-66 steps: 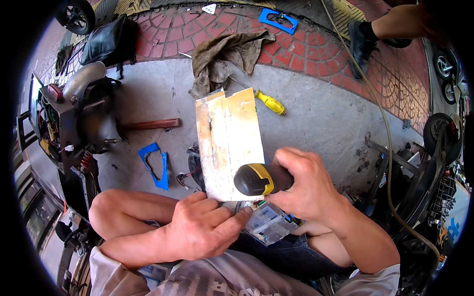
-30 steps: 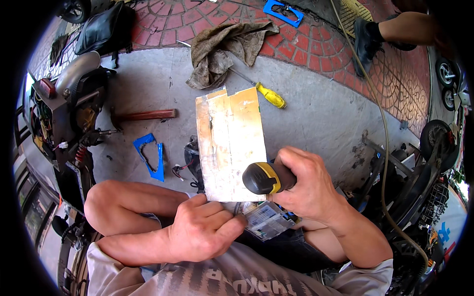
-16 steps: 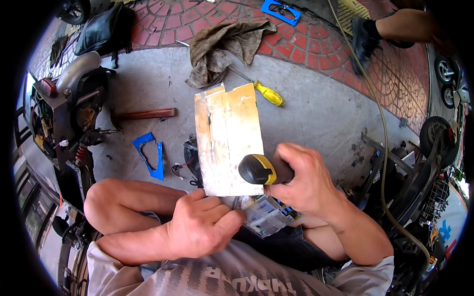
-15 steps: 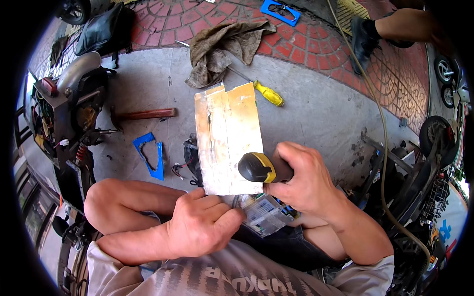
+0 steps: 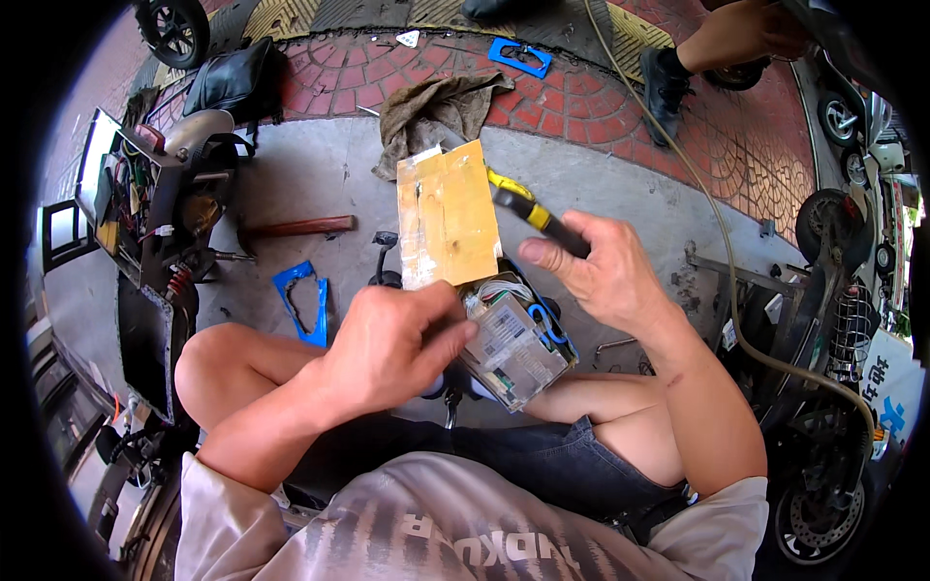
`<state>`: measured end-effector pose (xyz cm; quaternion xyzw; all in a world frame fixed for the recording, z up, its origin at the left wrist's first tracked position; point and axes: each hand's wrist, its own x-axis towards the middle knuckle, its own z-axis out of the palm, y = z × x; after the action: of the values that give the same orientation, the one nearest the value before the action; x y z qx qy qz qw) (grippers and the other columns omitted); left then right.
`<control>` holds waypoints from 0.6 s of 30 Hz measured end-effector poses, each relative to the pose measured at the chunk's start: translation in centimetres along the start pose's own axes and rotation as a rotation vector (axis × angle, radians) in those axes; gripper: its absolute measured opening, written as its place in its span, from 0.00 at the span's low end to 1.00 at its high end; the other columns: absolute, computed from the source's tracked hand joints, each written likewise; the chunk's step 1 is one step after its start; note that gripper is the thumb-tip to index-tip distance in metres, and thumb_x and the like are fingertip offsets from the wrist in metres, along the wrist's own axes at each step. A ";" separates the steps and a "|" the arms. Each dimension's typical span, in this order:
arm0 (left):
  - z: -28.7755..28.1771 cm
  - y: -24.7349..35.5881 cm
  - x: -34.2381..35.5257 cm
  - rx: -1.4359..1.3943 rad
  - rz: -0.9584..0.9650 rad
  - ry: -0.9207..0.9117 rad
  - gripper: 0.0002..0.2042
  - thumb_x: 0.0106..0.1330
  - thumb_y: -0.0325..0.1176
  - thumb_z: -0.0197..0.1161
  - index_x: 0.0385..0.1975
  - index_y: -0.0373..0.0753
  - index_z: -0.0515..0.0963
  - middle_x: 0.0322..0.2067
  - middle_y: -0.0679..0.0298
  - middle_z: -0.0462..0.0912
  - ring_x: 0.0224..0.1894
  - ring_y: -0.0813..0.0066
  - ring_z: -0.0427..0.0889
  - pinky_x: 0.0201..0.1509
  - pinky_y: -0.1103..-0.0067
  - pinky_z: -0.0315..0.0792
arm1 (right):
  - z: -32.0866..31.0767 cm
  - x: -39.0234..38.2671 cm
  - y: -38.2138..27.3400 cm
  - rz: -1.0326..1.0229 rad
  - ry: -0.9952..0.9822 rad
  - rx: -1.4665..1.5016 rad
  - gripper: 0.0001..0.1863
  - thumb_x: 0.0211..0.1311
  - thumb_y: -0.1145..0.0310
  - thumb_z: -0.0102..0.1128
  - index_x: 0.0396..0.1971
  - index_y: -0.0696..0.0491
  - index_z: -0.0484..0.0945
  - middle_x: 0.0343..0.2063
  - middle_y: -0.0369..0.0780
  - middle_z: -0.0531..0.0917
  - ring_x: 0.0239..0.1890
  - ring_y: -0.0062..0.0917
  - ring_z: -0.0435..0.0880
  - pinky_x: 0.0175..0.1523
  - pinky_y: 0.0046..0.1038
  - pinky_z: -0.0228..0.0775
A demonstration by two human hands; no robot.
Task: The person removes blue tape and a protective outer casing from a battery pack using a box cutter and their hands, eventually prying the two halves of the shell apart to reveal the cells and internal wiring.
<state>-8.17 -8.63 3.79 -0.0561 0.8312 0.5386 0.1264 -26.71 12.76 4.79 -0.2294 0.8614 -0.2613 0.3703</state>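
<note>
My right hand (image 5: 605,266) is closed around a black-and-yellow tool (image 5: 542,223), held beside a tan board (image 5: 449,218); motion blur hides the tool's exact kind. The board has a seam and torn whitish patches. At its lower edge my left hand (image 5: 392,339) is closed, fingers curled under out of sight. Just below the board, over my lap, lies a boxy battery-like pack (image 5: 515,349) wrapped in clear film, with a pale label, white wires and a blue cable loop (image 5: 550,324). Past the board shows part of a yellow screwdriver handle (image 5: 506,184).
On the concrete lie a hammer (image 5: 300,227) and a cut blue frame (image 5: 306,305). A dirty cloth (image 5: 431,111) and another blue piece (image 5: 520,58) are farther off. Stripped scooters flank me, left (image 5: 179,203) and right (image 5: 828,242). A hose (image 5: 712,198) runs past a person's shoe (image 5: 666,97).
My right hand has moved up and away from the board's lower right corner with the tool. The board sits slightly higher, and more of the pack and its wires shows.
</note>
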 end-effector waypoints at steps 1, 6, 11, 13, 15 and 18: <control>-0.2 0.1 0.0 -0.159 -0.102 0.053 0.10 0.75 0.34 0.73 0.40 0.33 0.83 0.30 0.59 0.89 0.29 0.70 0.86 0.36 0.74 0.80 | -0.2 -0.3 0.6 0.000 0.001 0.134 0.36 0.73 0.35 0.69 0.28 0.59 0.81 0.24 0.40 0.85 0.29 0.23 0.80 0.38 0.33 0.75; -3.4 3.2 0.3 -0.529 0.015 0.236 0.22 0.81 0.44 0.67 0.62 0.31 0.82 0.48 0.60 0.91 0.44 0.79 0.86 0.46 0.79 0.80 | -1.8 -3.7 -3.7 -0.164 -0.161 0.562 0.43 0.78 0.25 0.48 0.30 0.56 0.81 0.29 0.41 0.86 0.33 0.25 0.83 0.45 0.29 0.77; -3.8 9.1 -1.3 -0.709 0.251 0.293 0.32 0.79 0.48 0.68 0.73 0.31 0.72 0.47 0.62 0.86 0.45 0.79 0.84 0.43 0.81 0.79 | 0.1 -7.7 -9.1 -0.281 -0.342 0.663 0.43 0.78 0.23 0.46 0.39 0.55 0.83 0.27 0.38 0.84 0.31 0.24 0.86 0.40 0.27 0.76; -4.5 10.0 -2.8 -0.714 0.253 0.286 0.28 0.80 0.42 0.68 0.72 0.32 0.73 0.44 0.63 0.86 0.38 0.82 0.84 0.38 0.83 0.79 | 1.4 -9.3 -10.9 -0.319 -0.345 0.728 0.41 0.78 0.25 0.50 0.47 0.54 0.83 0.28 0.38 0.86 0.29 0.22 0.87 0.36 0.25 0.75; -4.4 10.7 -3.9 -0.761 0.222 0.393 0.24 0.79 0.37 0.67 0.69 0.33 0.75 0.39 0.66 0.85 0.31 0.83 0.83 0.32 0.82 0.79 | 1.9 -10.5 -11.9 -0.350 -0.349 0.693 0.36 0.77 0.32 0.59 0.44 0.56 0.83 0.27 0.37 0.86 0.27 0.22 0.87 0.32 0.25 0.76; -5.6 9.1 -5.1 -0.746 0.157 0.488 0.22 0.78 0.31 0.64 0.68 0.33 0.76 0.31 0.69 0.84 0.24 0.83 0.81 0.28 0.81 0.78 | 2.0 -12.1 -12.6 -0.440 -0.370 0.706 0.24 0.71 0.52 0.77 0.46 0.60 0.83 0.31 0.38 0.88 0.30 0.19 0.86 0.35 0.25 0.76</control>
<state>-6.22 -10.15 15.35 -0.1600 0.5873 0.7803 -0.1436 -15.11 9.79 17.64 -0.3095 0.5694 -0.5662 0.5093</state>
